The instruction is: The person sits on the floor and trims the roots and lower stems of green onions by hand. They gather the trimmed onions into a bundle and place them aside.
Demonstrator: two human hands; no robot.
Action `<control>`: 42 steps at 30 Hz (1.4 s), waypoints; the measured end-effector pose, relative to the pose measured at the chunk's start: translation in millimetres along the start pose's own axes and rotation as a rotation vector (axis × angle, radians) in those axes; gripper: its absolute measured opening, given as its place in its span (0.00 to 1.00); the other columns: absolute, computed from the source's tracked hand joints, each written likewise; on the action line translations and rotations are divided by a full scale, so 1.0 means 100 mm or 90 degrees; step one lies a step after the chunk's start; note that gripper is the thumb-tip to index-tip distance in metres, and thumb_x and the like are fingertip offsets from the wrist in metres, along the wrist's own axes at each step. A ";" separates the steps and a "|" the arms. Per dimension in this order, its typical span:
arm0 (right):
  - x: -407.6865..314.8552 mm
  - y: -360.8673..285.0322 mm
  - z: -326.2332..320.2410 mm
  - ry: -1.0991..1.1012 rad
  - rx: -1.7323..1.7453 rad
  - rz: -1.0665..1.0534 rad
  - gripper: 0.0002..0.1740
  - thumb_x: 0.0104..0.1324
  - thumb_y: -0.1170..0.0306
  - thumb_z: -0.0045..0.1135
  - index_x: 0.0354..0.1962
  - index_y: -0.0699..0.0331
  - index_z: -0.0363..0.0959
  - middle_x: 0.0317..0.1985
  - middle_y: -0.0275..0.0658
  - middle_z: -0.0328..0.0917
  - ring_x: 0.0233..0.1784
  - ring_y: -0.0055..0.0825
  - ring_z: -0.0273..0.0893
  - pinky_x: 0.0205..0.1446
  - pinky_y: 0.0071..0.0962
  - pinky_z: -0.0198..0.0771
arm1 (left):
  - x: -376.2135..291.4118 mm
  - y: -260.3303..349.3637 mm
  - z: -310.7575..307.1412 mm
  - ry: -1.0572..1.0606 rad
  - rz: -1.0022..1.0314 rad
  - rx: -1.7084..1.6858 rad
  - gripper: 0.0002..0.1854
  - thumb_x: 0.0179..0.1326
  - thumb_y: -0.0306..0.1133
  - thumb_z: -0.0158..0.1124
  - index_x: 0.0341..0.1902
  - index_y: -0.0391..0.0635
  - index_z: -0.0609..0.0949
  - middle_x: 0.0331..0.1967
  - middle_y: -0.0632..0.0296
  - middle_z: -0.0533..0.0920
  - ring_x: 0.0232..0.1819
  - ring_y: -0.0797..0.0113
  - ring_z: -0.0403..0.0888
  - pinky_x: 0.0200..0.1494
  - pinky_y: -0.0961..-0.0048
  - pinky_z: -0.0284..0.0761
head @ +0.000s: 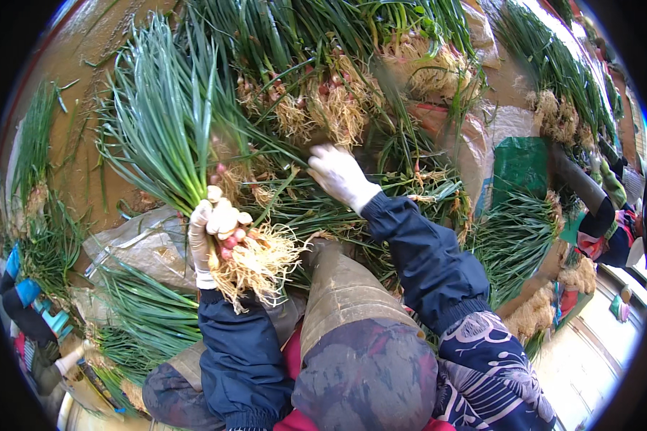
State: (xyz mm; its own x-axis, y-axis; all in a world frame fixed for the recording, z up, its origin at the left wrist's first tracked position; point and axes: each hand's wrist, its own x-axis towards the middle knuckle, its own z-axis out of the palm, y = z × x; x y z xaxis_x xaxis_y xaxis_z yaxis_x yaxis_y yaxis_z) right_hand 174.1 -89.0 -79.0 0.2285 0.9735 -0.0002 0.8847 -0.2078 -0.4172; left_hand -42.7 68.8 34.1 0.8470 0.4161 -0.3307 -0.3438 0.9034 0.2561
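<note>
My left hand (219, 218), in a white glove, grips a thick bunch of green onions (178, 108) just above the reddish bulbs. Their long leaves fan away from me, and the pale stringy roots (261, 264) hang toward my sleeve. My right hand (341, 175), gloved too and blurred, hovers over loose onion plants right of the bunch. A long green leaf runs up to its fingertips; whether they pinch it cannot be told. Beyond that hand lie rooted onions (337, 108) with pink bulbs, their leaves pointing away.
Loose onion leaves and plants (323, 207) litter the ground before my knees. Plastic sacks (145, 242) lie at the left, and a green sheet (520, 167) at the right. More onion bunches (517, 237) rest at both sides. Other people (609, 226) sit at the picture's edges. Wet brown ground (102, 172) shows at the left.
</note>
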 end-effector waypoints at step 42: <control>1.17 1.34 -1.73 0.258 -0.005 0.430 0.16 0.57 0.57 0.62 0.30 0.63 0.79 0.30 0.42 0.82 0.35 0.40 0.82 0.42 0.34 0.75 | 0.64 -0.63 0.32 0.163 -0.102 0.153 0.14 0.69 0.38 0.56 0.26 0.53 0.69 0.17 0.75 0.64 0.22 0.78 0.68 0.42 0.72 0.75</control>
State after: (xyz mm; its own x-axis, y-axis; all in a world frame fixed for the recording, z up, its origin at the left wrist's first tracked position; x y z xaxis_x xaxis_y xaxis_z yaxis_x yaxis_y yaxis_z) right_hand 389.6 -19.5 22.2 0.8465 0.5263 0.0802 0.5042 -0.7442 -0.4381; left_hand 46.3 35.4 25.6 0.7430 0.3108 -0.5928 -0.0840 0.9220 0.3781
